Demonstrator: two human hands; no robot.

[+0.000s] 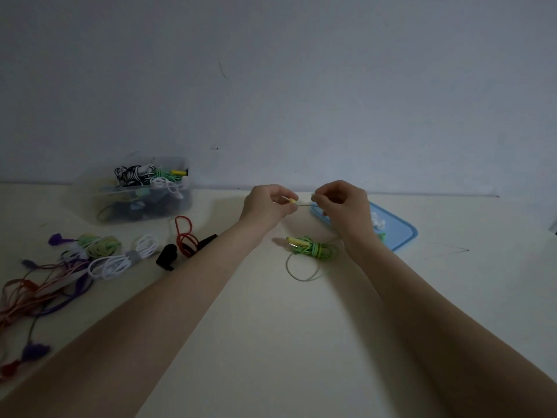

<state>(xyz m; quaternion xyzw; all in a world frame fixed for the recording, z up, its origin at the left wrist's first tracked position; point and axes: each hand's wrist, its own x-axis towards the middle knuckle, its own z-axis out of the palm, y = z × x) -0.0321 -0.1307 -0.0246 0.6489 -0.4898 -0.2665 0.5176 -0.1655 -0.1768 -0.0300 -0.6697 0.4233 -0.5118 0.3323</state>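
Both grips pinch the green cable [315, 248], left hand [267, 204] at yellow plug [291, 200], right hand [341, 203] just beside: hold strand taut, feed slack evenly.

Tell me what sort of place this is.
Probably a home worktable against a plain wall: a clear plastic bin of bundled cables, coiled cables loose on the cream tabletop, left hand and right hand pinching a green cable.

Green cable coil [313, 248] with yellow plug, blue lid [401, 227], white cables [120, 260], red cable [185, 235], cream table [271, 312]
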